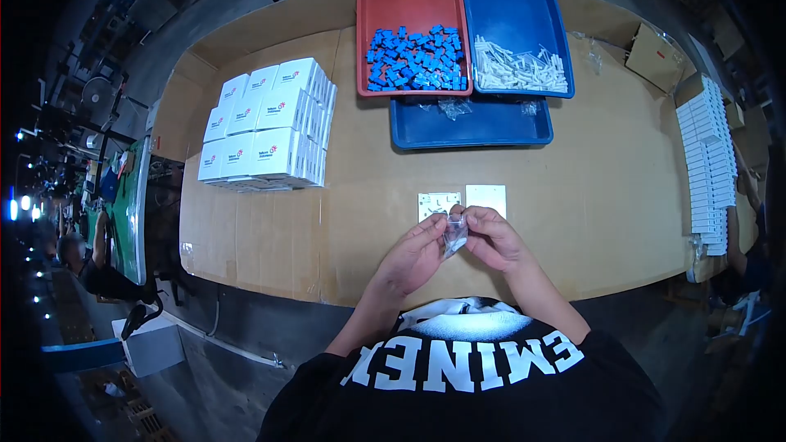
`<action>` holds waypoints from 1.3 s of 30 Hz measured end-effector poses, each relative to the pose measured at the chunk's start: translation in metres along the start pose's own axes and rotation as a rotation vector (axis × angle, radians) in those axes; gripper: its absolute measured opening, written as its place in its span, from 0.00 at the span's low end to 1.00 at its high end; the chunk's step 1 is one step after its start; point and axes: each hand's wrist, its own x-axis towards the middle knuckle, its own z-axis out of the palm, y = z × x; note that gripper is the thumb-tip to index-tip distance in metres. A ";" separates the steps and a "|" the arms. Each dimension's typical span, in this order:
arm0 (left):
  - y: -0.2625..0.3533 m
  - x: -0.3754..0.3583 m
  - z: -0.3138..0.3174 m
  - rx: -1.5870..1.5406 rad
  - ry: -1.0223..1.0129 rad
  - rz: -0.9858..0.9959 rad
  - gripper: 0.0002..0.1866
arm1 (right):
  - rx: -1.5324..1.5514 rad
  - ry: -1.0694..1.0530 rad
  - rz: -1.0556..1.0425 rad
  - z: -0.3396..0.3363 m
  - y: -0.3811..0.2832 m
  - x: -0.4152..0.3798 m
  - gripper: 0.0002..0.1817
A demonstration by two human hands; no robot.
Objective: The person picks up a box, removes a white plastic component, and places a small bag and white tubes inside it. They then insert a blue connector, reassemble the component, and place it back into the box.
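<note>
Close to my body, a small clear plastic bag (454, 239) is pinched between both hands, with something whitish inside that I cannot make out. My left hand (417, 254) grips one side of the bag with thumb and fingers closed. On the other side, my right hand (494, 239) holds its upper edge. Just beyond my fingers lies an opened white plastic housing (437, 201) with small parts showing inside. Beside it rests a plain white square cover (489, 198), partly hidden by my right hand.
A red tray (409, 6) holds many blue pieces; a blue tray (512, 12) holds white sticks. Under them sits another blue tray (471, 133). White printed boxes (260, 127) are stacked at left, and more white pieces (706, 168) line the right edge. People work at both sides.
</note>
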 end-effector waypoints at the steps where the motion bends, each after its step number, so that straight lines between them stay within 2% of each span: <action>1: -0.001 0.001 0.000 0.000 -0.001 -0.001 0.16 | 0.002 0.020 0.003 0.001 -0.001 0.000 0.07; 3: -0.004 0.005 0.003 0.184 0.062 0.152 0.12 | 0.012 0.034 0.008 -0.002 0.001 0.002 0.08; 4: -0.006 0.006 0.006 0.184 0.062 0.152 0.12 | 0.022 0.048 0.014 -0.003 0.002 0.003 0.09; 6: -0.007 0.007 0.013 0.271 0.213 0.233 0.14 | -0.042 0.094 -0.017 0.000 0.002 0.003 0.09; 7: -0.006 0.007 0.012 0.271 0.213 0.233 0.14 | -0.105 0.140 -0.048 0.002 0.000 0.003 0.09; 9: 0.000 0.004 0.009 0.246 0.446 0.120 0.15 | -0.213 0.131 -0.095 0.002 -0.004 0.001 0.09; 10: 0.004 0.003 0.004 0.246 0.446 0.120 0.15 | -0.322 0.120 -0.140 0.002 -0.006 0.001 0.08; 12: 0.009 0.001 -0.011 0.298 0.275 -0.150 0.16 | -0.426 0.070 -0.191 0.000 -0.010 0.002 0.09; 13: 0.005 0.002 -0.016 0.297 0.275 -0.152 0.16 | -0.532 0.019 -0.241 -0.001 -0.013 0.003 0.10; 15: -0.003 0.000 -0.020 0.243 0.221 0.049 0.14 | -0.598 0.001 -0.240 0.000 -0.018 0.002 0.10; 20: -0.003 -0.001 -0.006 0.291 0.346 0.171 0.09 | -0.686 0.001 -0.216 0.010 -0.033 -0.001 0.11; 22: -0.004 0.000 -0.008 0.324 0.370 0.204 0.08 | -0.572 0.096 -0.147 0.016 -0.039 -0.003 0.12; 24: -0.006 0.004 -0.013 0.501 0.408 0.289 0.07 | -0.583 0.133 -0.147 0.016 -0.040 -0.002 0.15; 28: -0.010 0.004 -0.007 0.581 0.434 0.375 0.06 | -0.695 0.221 -0.121 0.008 -0.032 -0.001 0.20; 30: -0.013 0.004 -0.009 0.557 0.375 0.499 0.06 | -0.696 0.225 -0.121 0.006 -0.027 -0.002 0.22; 36: -0.011 0.002 0.000 0.572 0.398 0.460 0.07 | -0.695 0.169 -0.122 0.001 -0.016 0.001 0.22; 39: -0.013 0.003 -0.005 0.558 0.396 0.443 0.07 | -0.698 0.140 -0.156 0.014 -0.016 0.001 0.24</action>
